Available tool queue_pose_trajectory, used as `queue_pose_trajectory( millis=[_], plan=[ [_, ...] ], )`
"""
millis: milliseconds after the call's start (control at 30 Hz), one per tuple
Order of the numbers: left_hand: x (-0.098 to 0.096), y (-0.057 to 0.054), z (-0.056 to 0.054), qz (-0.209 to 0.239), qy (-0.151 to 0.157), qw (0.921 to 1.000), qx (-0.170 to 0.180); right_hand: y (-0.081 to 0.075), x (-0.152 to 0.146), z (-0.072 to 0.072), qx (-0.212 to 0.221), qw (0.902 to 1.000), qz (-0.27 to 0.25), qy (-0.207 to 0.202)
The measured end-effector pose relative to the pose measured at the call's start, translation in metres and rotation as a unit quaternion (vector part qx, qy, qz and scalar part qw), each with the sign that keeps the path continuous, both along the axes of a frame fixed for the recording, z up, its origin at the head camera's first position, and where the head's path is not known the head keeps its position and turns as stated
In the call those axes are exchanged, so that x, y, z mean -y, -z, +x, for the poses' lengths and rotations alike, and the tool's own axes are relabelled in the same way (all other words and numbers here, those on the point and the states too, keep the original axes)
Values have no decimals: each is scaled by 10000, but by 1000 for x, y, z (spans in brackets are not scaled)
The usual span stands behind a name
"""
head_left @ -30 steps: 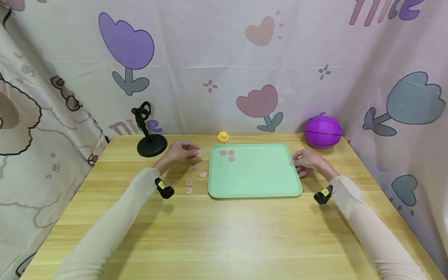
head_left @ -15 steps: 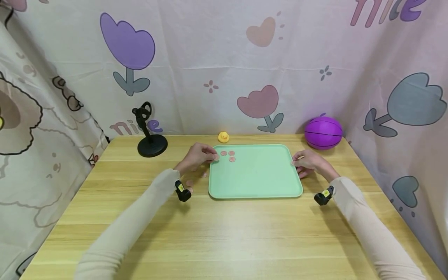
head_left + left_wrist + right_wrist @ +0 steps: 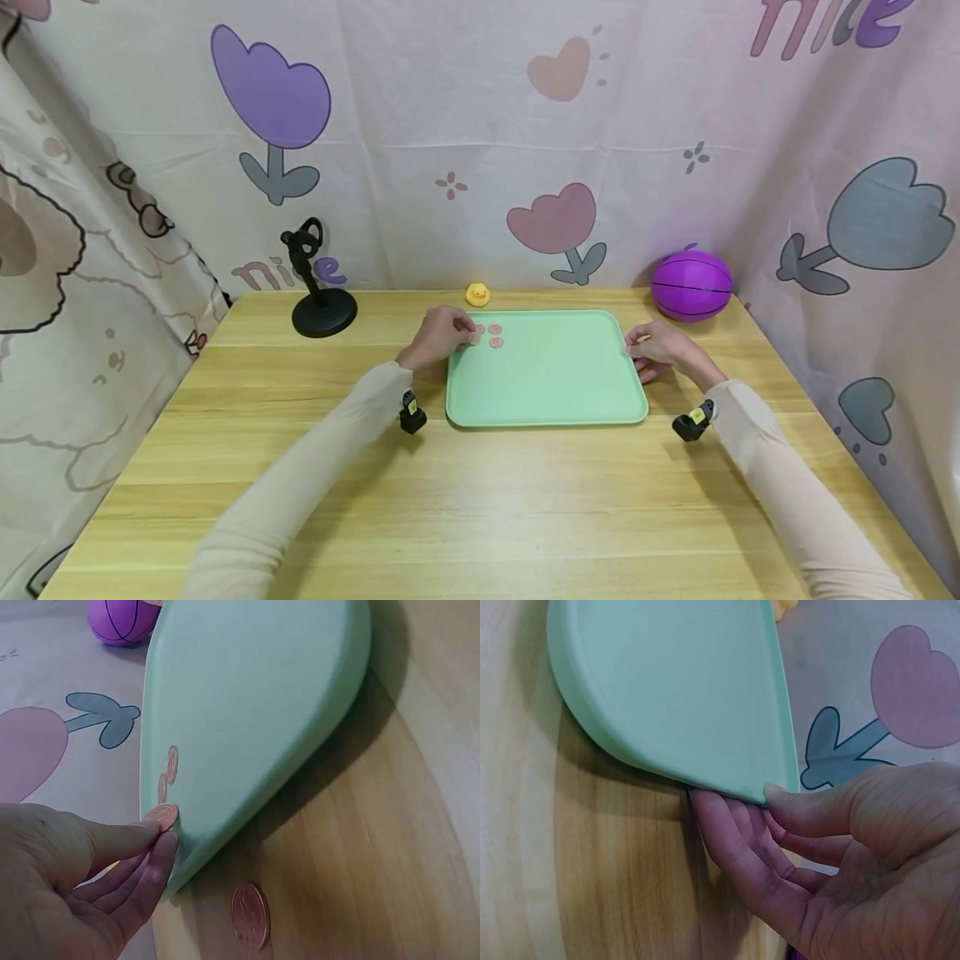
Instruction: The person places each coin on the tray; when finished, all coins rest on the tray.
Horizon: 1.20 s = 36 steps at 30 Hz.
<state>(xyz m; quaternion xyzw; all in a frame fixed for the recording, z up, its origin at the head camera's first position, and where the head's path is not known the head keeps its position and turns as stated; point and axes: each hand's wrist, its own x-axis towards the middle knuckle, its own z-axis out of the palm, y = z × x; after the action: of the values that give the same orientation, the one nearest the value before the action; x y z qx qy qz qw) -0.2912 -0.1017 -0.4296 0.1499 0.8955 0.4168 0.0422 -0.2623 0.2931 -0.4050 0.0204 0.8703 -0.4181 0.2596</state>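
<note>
My left hand [image 3: 441, 335] reaches over the left rim of the mint-green tray [image 3: 555, 375], at its far left corner. Between thumb and fingers it pinches a copper-coloured coin [image 3: 163, 816], just above the tray floor; whether the coin touches the floor I cannot tell. Close by, a few more coins [image 3: 496, 342] lie flat in that corner, partly hidden by the fingers. At the tray's right side, my right hand [image 3: 660, 346] grips the rim, thumb on top and fingers underneath, as the right wrist view [image 3: 802, 855] shows.
A loose coin [image 3: 250, 915] lies on the wooden table [image 3: 525, 508] left of the tray, hidden by the left arm in the head view. Behind the tray sits a yellow toy duck [image 3: 477, 294]. A black stand [image 3: 324, 312] is at back left, a purple ball [image 3: 692, 286] at back right.
My left hand has carried a coin rightward from the table, across the tray's left rim to the coins in the corner. The right hand has stayed at the tray's right rim.
</note>
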Motion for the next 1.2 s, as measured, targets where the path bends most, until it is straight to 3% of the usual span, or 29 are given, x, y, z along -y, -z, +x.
queue_pose_trajectory(
  millis=[167,433,767,967,1200],
  plan=[
    [-5,2,-2,-192,108,9996,-151,1,0,0,20,10000,33,48],
    [-7,-2,0,-480,58,9988,-44,1,0,-1,-5,10000,44,26],
    [-6,1,-2,-376,145,9992,-83,3,-3,-2,10,10000,-52,46],
    [5,1,0,-287,261,9992,-106,5,2,1,47,9998,-162,41],
    [24,-9,-1,-16,230,9997,-59,3,-1,0,-15,10000,-74,5]
  ],
)
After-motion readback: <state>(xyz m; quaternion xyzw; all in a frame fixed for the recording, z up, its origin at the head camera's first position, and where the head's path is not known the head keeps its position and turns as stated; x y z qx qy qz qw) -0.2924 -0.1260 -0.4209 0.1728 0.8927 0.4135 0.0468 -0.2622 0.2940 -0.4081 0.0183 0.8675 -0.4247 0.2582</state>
